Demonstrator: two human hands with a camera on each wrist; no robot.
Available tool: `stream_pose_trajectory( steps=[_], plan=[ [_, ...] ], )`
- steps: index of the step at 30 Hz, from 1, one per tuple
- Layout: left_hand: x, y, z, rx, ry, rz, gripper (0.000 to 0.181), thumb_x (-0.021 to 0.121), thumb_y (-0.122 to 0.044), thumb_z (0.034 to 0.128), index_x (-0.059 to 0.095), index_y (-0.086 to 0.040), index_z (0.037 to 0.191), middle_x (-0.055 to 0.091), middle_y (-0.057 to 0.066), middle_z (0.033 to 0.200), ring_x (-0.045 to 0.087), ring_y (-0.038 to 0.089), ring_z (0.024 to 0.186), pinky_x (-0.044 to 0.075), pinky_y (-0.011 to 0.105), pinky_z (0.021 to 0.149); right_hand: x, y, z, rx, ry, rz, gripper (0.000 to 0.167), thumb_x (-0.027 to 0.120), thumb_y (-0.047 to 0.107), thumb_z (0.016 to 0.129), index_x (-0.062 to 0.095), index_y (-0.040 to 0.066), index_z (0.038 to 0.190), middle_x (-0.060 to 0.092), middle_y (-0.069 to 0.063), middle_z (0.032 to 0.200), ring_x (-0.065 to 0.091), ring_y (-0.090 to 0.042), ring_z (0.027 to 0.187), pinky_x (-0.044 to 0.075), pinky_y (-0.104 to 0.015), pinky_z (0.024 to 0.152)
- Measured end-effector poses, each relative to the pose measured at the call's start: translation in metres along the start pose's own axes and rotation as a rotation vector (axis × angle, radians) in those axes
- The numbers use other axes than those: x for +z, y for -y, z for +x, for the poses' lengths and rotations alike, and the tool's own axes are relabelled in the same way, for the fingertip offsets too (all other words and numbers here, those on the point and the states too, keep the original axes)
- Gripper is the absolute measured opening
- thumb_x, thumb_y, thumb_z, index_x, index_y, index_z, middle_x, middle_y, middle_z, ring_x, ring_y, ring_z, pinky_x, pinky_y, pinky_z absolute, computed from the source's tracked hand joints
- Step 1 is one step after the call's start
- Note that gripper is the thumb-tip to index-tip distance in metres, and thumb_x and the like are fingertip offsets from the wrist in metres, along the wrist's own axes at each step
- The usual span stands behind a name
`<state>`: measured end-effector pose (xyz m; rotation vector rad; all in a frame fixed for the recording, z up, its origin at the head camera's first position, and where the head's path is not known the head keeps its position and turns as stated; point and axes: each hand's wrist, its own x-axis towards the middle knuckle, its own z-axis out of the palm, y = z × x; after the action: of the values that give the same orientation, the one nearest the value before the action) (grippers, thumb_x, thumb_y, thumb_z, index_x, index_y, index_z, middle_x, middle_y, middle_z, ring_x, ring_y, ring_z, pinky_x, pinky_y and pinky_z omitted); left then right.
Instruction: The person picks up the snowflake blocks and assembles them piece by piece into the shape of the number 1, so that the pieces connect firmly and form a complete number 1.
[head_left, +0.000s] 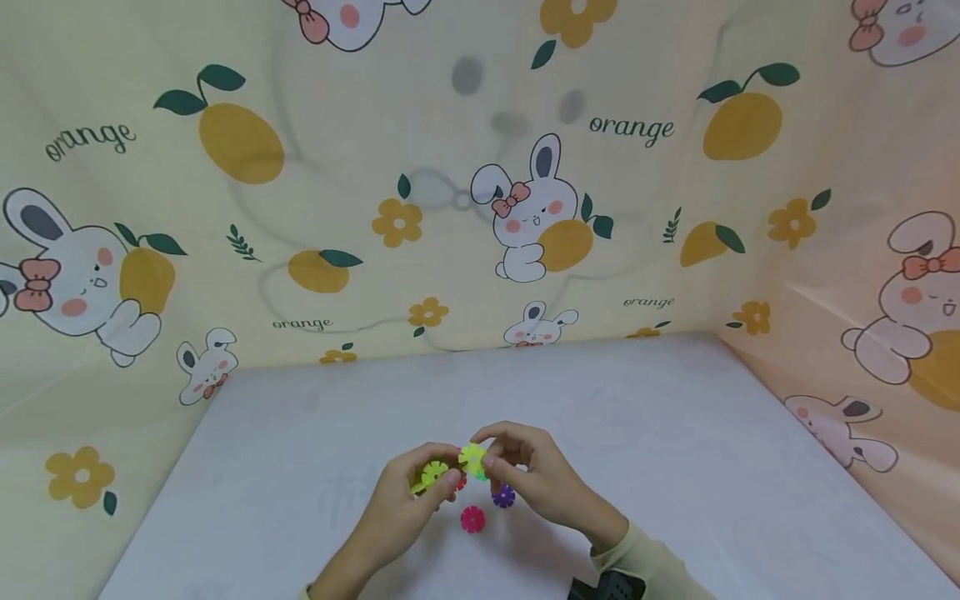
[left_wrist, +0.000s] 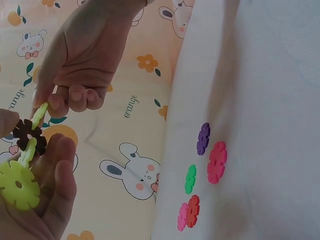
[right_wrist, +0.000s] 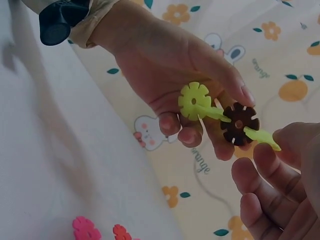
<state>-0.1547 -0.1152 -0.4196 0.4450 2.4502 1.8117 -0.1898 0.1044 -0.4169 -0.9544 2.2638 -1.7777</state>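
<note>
My left hand [head_left: 397, 500] holds a short chain of notched plastic flower discs. In the right wrist view, a yellow disc [right_wrist: 190, 107] lies against its fingers, and a slim yellow disc seen edge-on leads to a dark brown disc [right_wrist: 233, 131]. My right hand [head_left: 551, 485] pinches the yellow disc [right_wrist: 265, 137] at the chain's other end, slotted into the brown one. The left thumb is close to the brown disc in the left wrist view. Beneath the hands, a magenta disc [head_left: 472, 520] and a purple disc [head_left: 503, 497] lie on the white table.
Loose green [left_wrist: 190, 179], red [left_wrist: 193, 211] and pink [left_wrist: 182, 217] discs also lie on the white tabletop [head_left: 300, 433], the red and pink ones overlapping in the left wrist view. A printed cloth [head_left: 450, 275] with rabbits and oranges surrounds the table at the back and sides.
</note>
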Motion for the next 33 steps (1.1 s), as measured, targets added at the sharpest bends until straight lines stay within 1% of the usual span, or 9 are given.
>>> stream_pose_trajectory(
  steps=[3,8,12,15,18,23,25,30,33],
  plan=[
    [0.0,-0.001,0.0,-0.015,-0.008,-0.011,0.03,0.065,-0.03,0.0994,0.067,-0.008,0.121,0.071,0.009,0.099,0.065,0.012,0.077,0.057,0.024,0.07,0.0,0.0,0.0,0.007,0.002,0.0,0.022,0.059,0.011,0.102,0.064,0.007,0.123,0.066,-0.024,0.084,0.065,-0.023,0.064,0.059,-0.032,0.065],
    [0.0,-0.002,0.0,-0.027,-0.037,-0.013,0.028,0.065,-0.026,0.0996,0.065,-0.008,0.121,0.07,0.012,0.11,0.066,0.013,0.076,0.058,0.027,0.068,-0.003,-0.001,0.001,0.016,-0.001,-0.001,0.025,0.058,0.012,0.102,0.063,0.007,0.126,0.066,-0.024,0.085,0.065,-0.024,0.065,0.059,-0.037,0.066],
    [-0.001,-0.003,0.0,-0.033,-0.06,-0.016,0.028,0.063,-0.021,0.1003,0.059,-0.014,0.127,0.069,0.013,0.118,0.068,0.016,0.075,0.058,0.029,0.066,-0.007,-0.005,0.002,0.027,-0.01,-0.001,0.025,0.057,0.011,0.103,0.062,0.007,0.127,0.066,-0.022,0.085,0.065,-0.019,0.066,0.059,-0.034,0.066],
    [-0.001,-0.003,0.0,-0.041,-0.088,-0.031,0.036,0.062,-0.016,0.0999,0.054,-0.02,0.135,0.07,0.014,0.124,0.069,0.018,0.074,0.056,0.027,0.064,-0.01,-0.01,0.003,0.045,-0.021,-0.005,0.024,0.056,0.012,0.104,0.062,0.006,0.126,0.065,-0.025,0.085,0.065,-0.013,0.067,0.059,-0.032,0.068],
    [-0.002,-0.003,0.001,-0.049,-0.118,-0.056,0.043,0.061,-0.011,0.0994,0.05,-0.025,0.139,0.069,0.014,0.128,0.069,0.021,0.073,0.056,0.027,0.063,-0.013,-0.016,0.004,0.069,-0.023,-0.001,0.025,0.056,0.013,0.104,0.062,0.004,0.126,0.063,-0.03,0.087,0.065,-0.013,0.068,0.059,-0.034,0.07],
    [-0.004,-0.003,0.002,-0.047,-0.133,-0.078,0.046,0.055,-0.006,0.1007,0.047,-0.027,0.141,0.069,0.013,0.119,0.067,0.028,0.072,0.057,0.028,0.064,-0.015,-0.026,0.005,0.084,-0.01,0.011,0.025,0.054,0.012,0.104,0.061,0.002,0.126,0.062,-0.034,0.09,0.066,-0.017,0.068,0.059,-0.035,0.07],
    [-0.005,-0.003,0.002,-0.039,-0.125,-0.085,0.044,0.05,-0.004,0.1025,0.047,-0.026,0.141,0.069,0.014,0.114,0.067,0.027,0.07,0.057,0.028,0.064,-0.016,-0.031,0.006,0.097,-0.009,0.003,0.025,0.054,0.011,0.104,0.061,0.002,0.126,0.063,-0.034,0.093,0.067,-0.016,0.068,0.059,-0.036,0.071],
    [-0.007,-0.004,0.002,-0.012,-0.1,-0.127,0.039,0.036,-0.004,0.1067,0.048,-0.021,0.14,0.068,0.019,0.102,0.057,0.015,0.059,0.05,0.023,0.053,-0.015,-0.043,0.008,0.172,0.021,-0.065,0.025,0.055,0.013,0.104,0.063,0.0,0.124,0.066,-0.03,0.107,0.067,-0.018,0.072,0.059,-0.036,0.074],
    [-0.007,-0.003,0.002,-0.008,-0.102,-0.147,0.036,0.038,-0.007,0.1078,0.05,-0.02,0.139,0.068,0.019,0.098,0.05,0.01,0.055,0.042,0.02,0.048,-0.013,-0.048,0.009,0.211,0.085,-0.106,0.028,0.057,0.015,0.103,0.064,-0.002,0.124,0.067,-0.026,0.112,0.067,-0.021,0.076,0.058,-0.029,0.072]
  ],
)
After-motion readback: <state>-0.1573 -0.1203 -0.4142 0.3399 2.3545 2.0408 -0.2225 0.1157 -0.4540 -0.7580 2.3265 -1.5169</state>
